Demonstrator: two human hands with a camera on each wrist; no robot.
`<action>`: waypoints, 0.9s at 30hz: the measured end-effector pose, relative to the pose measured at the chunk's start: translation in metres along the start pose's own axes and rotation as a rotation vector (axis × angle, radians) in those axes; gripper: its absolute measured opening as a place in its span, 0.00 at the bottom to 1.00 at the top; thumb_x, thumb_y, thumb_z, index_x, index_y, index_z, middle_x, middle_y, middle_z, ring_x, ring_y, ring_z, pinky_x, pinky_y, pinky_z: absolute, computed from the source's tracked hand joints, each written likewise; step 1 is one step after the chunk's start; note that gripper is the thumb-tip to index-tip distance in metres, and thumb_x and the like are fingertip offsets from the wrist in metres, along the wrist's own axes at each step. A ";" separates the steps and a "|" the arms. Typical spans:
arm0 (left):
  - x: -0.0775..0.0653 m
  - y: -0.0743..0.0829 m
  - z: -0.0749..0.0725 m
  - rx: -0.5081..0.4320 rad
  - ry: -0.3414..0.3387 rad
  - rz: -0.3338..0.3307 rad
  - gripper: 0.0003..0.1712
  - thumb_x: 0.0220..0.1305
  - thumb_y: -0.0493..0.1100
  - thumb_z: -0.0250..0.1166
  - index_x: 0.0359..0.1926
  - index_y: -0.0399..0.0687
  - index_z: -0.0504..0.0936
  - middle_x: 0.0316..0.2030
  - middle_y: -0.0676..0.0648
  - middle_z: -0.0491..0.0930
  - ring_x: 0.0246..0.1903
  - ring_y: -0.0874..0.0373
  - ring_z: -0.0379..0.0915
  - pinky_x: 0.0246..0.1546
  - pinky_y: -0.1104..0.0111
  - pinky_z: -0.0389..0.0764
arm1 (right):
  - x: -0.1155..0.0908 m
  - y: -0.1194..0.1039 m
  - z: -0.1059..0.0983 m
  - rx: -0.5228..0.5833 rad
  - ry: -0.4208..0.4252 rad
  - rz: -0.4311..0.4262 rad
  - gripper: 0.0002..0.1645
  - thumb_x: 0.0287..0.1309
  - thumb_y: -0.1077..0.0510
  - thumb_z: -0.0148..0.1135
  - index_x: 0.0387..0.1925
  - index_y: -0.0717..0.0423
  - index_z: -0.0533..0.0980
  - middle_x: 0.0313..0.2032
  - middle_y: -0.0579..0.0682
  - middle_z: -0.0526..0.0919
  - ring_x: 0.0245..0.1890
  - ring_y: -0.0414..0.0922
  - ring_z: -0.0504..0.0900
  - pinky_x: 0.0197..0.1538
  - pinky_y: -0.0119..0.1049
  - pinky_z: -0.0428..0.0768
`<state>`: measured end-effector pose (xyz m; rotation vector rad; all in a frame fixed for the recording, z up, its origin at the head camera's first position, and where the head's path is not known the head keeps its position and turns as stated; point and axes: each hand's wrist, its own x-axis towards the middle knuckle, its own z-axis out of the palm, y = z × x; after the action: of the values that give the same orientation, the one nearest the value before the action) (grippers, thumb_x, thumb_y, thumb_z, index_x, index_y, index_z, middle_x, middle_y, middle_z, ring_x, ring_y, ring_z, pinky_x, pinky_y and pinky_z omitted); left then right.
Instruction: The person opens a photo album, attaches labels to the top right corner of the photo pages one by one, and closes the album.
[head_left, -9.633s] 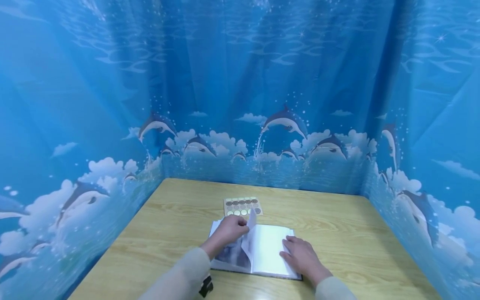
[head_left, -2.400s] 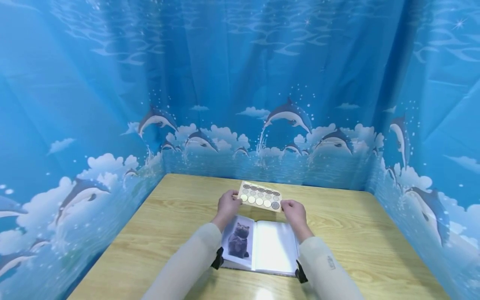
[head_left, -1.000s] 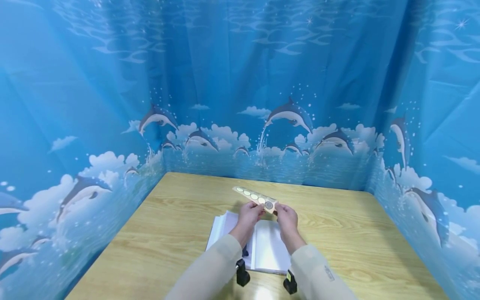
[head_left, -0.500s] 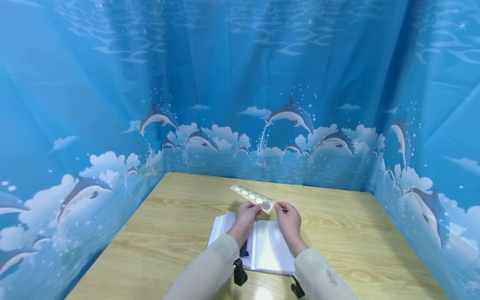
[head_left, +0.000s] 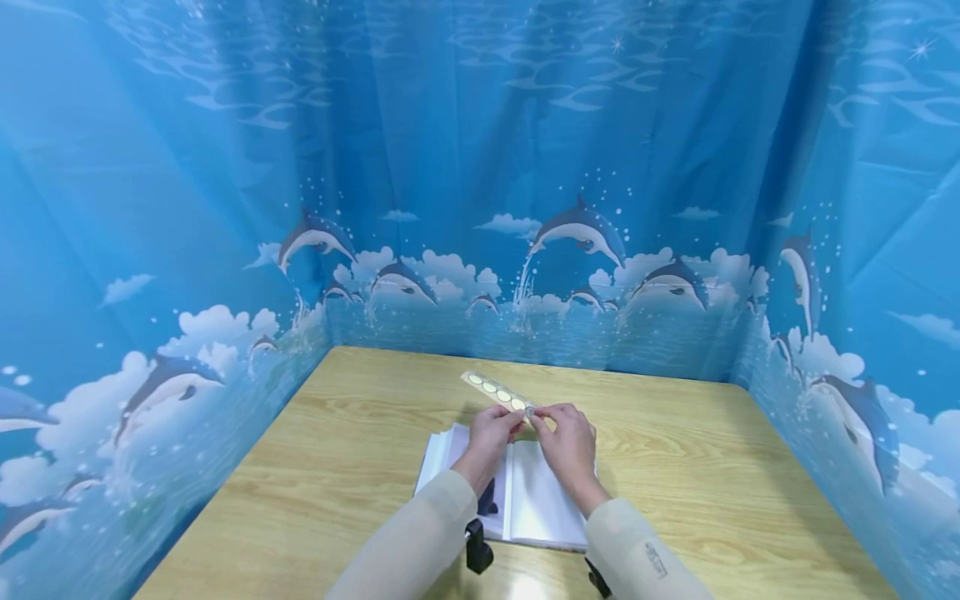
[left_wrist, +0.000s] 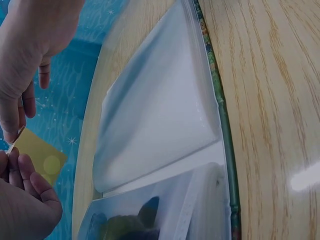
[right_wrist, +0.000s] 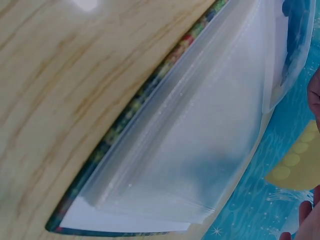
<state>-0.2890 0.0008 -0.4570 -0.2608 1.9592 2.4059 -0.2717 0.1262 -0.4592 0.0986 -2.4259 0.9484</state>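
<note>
A pale sheet of round stickers hangs tilted above the open photo album. My left hand pinches the sheet near its lower right end. At that same end, the thumb and forefinger of my right hand pinch at the corner sticker, mostly hidden by the fingertips. In the left wrist view the fingertips of both hands nearly meet at the edge of the sheet. The album's right page is a blank clear sleeve. Its left page bears a dark cat photo, partly covered by my left arm.
The album lies on a wooden table, near its front. Blue dolphin-print curtains stand behind the table and on both sides. Black wrist cameras hang under the sleeves.
Earlier my hands turned an album page, then held the sticker sheet by both ends. My left hand has shifted rightward along it. My right hand drew away briefly, then moved left onto the corner sticker.
</note>
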 end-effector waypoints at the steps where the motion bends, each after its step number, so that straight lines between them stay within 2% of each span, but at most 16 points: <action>1: 0.000 0.000 0.000 -0.005 -0.001 -0.001 0.04 0.61 0.34 0.67 0.31 0.37 0.81 0.26 0.48 0.81 0.27 0.59 0.76 0.36 0.66 0.79 | 0.000 0.000 0.000 -0.005 0.001 -0.005 0.10 0.57 0.53 0.72 0.39 0.52 0.87 0.41 0.51 0.85 0.44 0.53 0.82 0.53 0.56 0.71; 6: 0.000 0.001 0.001 -0.001 -0.010 -0.011 0.04 0.61 0.34 0.67 0.35 0.35 0.82 0.27 0.48 0.82 0.28 0.59 0.77 0.32 0.71 0.77 | 0.000 0.000 -0.001 -0.024 -0.017 0.004 0.10 0.58 0.53 0.71 0.40 0.52 0.87 0.41 0.51 0.86 0.44 0.53 0.82 0.53 0.56 0.71; 11: -0.001 0.003 0.000 0.041 -0.018 -0.022 0.07 0.63 0.35 0.66 0.39 0.34 0.84 0.30 0.46 0.83 0.34 0.52 0.80 0.41 0.62 0.80 | 0.000 -0.001 0.000 -0.029 -0.059 0.043 0.10 0.58 0.52 0.71 0.40 0.51 0.87 0.41 0.50 0.86 0.44 0.52 0.82 0.55 0.56 0.71; 15: -0.001 0.002 -0.001 0.069 -0.026 -0.027 0.07 0.64 0.35 0.65 0.39 0.34 0.85 0.29 0.47 0.84 0.36 0.50 0.81 0.46 0.57 0.79 | 0.000 -0.003 0.001 -0.034 -0.090 0.069 0.11 0.58 0.50 0.70 0.39 0.51 0.87 0.40 0.49 0.87 0.44 0.51 0.82 0.56 0.56 0.70; 22: 0.000 0.000 0.000 0.116 -0.048 -0.016 0.07 0.66 0.36 0.64 0.38 0.35 0.84 0.28 0.47 0.84 0.36 0.50 0.81 0.42 0.61 0.79 | -0.001 -0.004 0.001 -0.037 -0.113 0.085 0.12 0.59 0.49 0.69 0.39 0.51 0.87 0.40 0.50 0.87 0.44 0.51 0.83 0.56 0.56 0.69; 27: 0.000 0.000 0.001 0.156 -0.051 -0.016 0.06 0.66 0.37 0.64 0.36 0.37 0.84 0.28 0.47 0.84 0.33 0.55 0.80 0.40 0.62 0.78 | -0.002 -0.005 0.000 -0.027 -0.109 0.086 0.10 0.59 0.51 0.68 0.38 0.52 0.87 0.39 0.51 0.87 0.43 0.52 0.83 0.54 0.55 0.70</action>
<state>-0.2893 0.0016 -0.4564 -0.2068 2.0985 2.2120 -0.2684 0.1228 -0.4573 0.0369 -2.5610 0.9707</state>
